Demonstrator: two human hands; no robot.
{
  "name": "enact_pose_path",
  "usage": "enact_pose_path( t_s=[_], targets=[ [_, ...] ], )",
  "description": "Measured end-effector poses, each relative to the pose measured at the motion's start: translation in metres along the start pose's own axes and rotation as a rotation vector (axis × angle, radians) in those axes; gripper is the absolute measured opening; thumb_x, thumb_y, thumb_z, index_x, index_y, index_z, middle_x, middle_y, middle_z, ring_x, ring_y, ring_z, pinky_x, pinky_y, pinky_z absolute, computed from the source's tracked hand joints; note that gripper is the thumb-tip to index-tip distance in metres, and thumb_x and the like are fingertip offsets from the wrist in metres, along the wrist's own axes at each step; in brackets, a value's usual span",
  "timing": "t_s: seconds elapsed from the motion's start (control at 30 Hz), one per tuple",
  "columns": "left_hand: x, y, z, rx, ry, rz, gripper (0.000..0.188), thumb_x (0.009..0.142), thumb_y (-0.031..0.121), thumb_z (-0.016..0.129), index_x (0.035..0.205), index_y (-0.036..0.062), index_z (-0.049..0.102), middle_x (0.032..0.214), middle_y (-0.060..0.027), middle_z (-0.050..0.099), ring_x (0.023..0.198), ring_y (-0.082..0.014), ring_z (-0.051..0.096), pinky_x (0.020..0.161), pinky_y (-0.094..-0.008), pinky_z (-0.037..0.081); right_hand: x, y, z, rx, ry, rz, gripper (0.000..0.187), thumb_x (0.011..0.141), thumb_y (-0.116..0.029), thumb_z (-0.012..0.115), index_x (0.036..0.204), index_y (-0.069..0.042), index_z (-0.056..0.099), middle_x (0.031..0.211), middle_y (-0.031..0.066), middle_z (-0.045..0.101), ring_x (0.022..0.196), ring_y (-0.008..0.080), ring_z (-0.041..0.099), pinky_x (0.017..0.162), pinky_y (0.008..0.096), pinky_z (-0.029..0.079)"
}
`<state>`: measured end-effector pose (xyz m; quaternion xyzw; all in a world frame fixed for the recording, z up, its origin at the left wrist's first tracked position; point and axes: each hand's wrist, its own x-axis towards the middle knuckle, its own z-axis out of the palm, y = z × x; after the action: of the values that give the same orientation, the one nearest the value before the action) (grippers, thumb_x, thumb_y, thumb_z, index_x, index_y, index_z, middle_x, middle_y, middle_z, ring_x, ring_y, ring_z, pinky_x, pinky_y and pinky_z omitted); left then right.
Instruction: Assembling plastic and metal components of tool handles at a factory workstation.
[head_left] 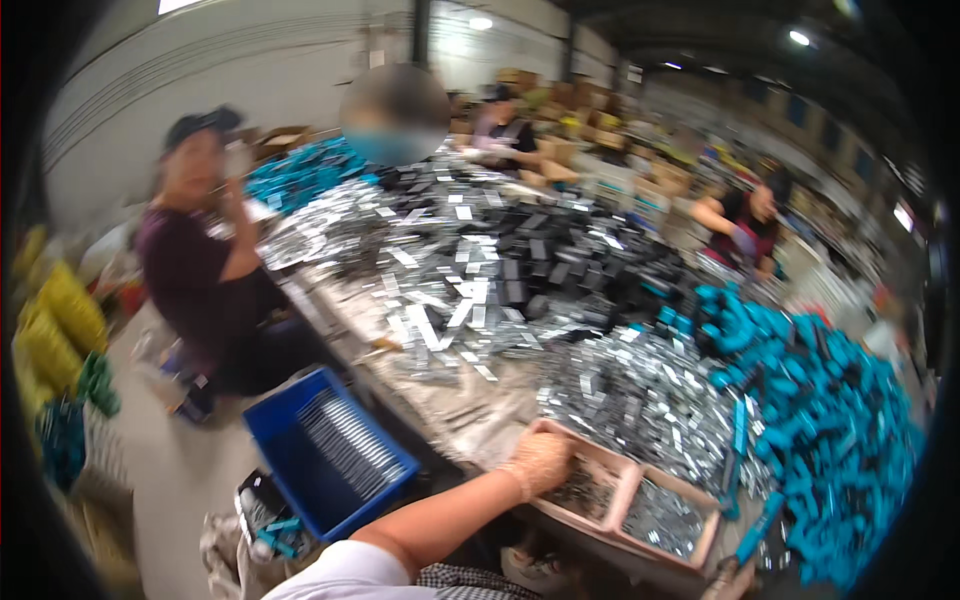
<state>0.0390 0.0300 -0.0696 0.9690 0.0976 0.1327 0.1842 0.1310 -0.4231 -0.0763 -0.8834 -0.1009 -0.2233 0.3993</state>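
Note:
My left hand (541, 462), in a pale thin glove, is at the left end of a pink two-part bin (635, 477). Its fingers curl down over the left compartment, and whatever they hold is hidden. Small dark metal pieces (580, 492) lie in that compartment; flat shiny pieces (662, 517) fill the right one. At the lower edge, my right hand (728, 580) is blurred and partly cut off. It closes round the lower end of a long teal handle-shaped piece (760, 528), which tilts up to the right.
A blue crate (330, 455) with a row of metal strips stands at left. Silver plates (640, 390), black blocks (560, 255) and teal parts (840, 430) heap across the table. One person (200, 260) sits at left; others (745, 225) work at the far side. Yellow sacks (65, 320) stand far left.

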Motion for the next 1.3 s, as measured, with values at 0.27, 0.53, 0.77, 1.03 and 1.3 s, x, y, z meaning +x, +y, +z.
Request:
enact_pose_path(
  t_s=[0.27, 0.53, 0.77, 1.03, 1.3],
  targets=[
    [-0.008, 0.029, -0.054, -0.266, 0.034, -0.127, 0.029, 0.074, 0.017, 0.071, 0.101, 0.0068, 0.076, 0.088, -0.0175, 0.071, 0.088, -0.0331, 0.066, 0.084, -0.0421, 0.050, -0.082, -0.054, -0.045, 0.071, -0.233, 0.425, 0.043, 0.090, -0.021, 0.067, 0.128, -0.005, 0.056, 0.100, 0.0260, 0.067, 0.097, 0.0454, 0.066, 0.084, 0.0488, 0.052],
    [0.007, 0.025, -0.036, -0.047, -0.005, -0.002, 0.029, 0.085, 0.031, 0.066, 0.097, 0.0059, 0.073, 0.086, -0.0236, 0.070, 0.078, -0.0435, 0.068, 0.069, -0.0512, 0.053, -0.075, -0.073, -0.089, -0.023, -0.095, 0.208, 0.045, 0.092, -0.024, 0.067, 0.126, 0.002, 0.052, 0.097, 0.0288, 0.064, 0.094, 0.0473, 0.063, 0.077, 0.0484, 0.050],
    [-0.005, 0.028, -0.038, 0.104, -0.058, -0.045, 0.031, 0.088, 0.033, 0.065, 0.100, 0.0058, 0.073, 0.089, -0.0239, 0.070, 0.081, -0.0414, 0.068, 0.073, -0.0498, 0.054, -0.080, -0.065, -0.083, -0.003, -0.211, 0.208, 0.050, 0.093, -0.028, 0.066, 0.130, 0.003, 0.051, 0.100, 0.0289, 0.065, 0.096, 0.0466, 0.064, 0.080, 0.0481, 0.051],
    [-0.001, 0.018, -0.034, 0.190, -0.057, 0.018, 0.025, 0.087, 0.026, 0.066, 0.101, 0.0065, 0.073, 0.093, -0.0204, 0.072, 0.082, -0.0383, 0.069, 0.074, -0.0478, 0.054, -0.079, -0.073, -0.082, 0.033, -0.320, 0.346, 0.052, 0.094, -0.029, 0.065, 0.134, 0.001, 0.050, 0.104, 0.0281, 0.066, 0.099, 0.0452, 0.065, 0.084, 0.0470, 0.051],
    [0.002, 0.008, -0.017, -0.145, 0.071, -0.126, 0.019, 0.071, 0.017, 0.076, 0.082, 0.0011, 0.074, 0.078, -0.0162, 0.072, 0.077, -0.0336, 0.070, 0.074, -0.0413, 0.054, -0.078, -0.069, -0.076, 0.038, -0.313, 0.319, 0.050, 0.094, -0.029, 0.065, 0.132, 0.000, 0.051, 0.101, 0.0272, 0.066, 0.096, 0.0451, 0.065, 0.082, 0.0470, 0.051]
  ],
)
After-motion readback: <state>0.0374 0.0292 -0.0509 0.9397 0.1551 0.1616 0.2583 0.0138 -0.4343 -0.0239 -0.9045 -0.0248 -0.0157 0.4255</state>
